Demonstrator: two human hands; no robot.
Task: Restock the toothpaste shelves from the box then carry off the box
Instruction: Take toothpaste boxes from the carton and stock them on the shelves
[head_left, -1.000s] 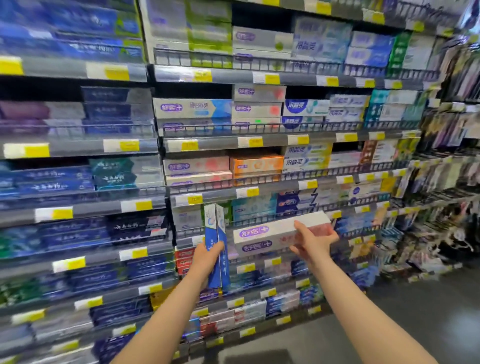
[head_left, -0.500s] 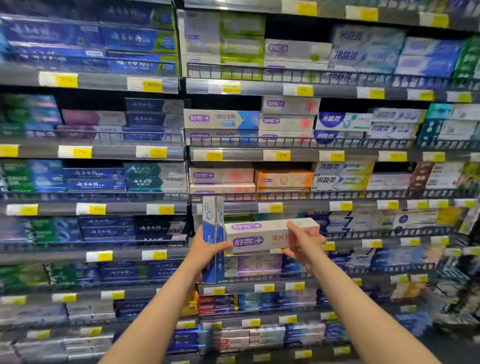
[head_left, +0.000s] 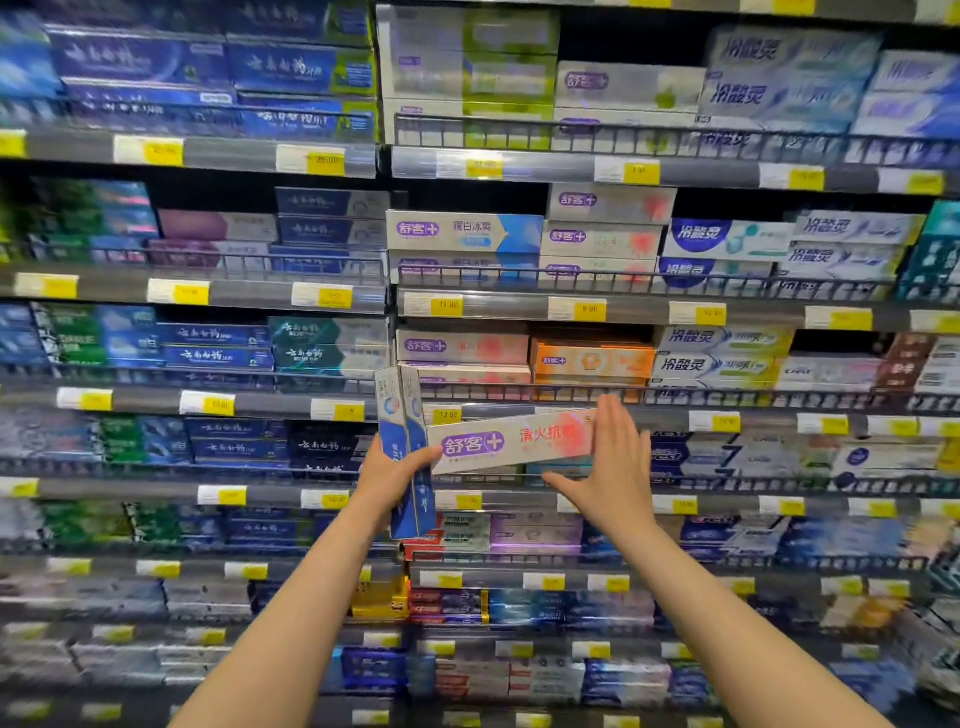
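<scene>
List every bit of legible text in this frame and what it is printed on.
"舒客+" and "清火抗": white carton at the right hand.
"冷酸灵": blue-white cartons.
"11.80": price tag.
"12.99": price tag.
Blue carton in the left hand: print too blurred.

1. Single head-worn wide-angle view; no second view to overlap.
2. Faces forward, square onto toothpaste shelves (head_left: 597, 312).
3. Positioned close, at arm's reach; both forearms enter from the bottom edge.
4. Edges blurred.
</scene>
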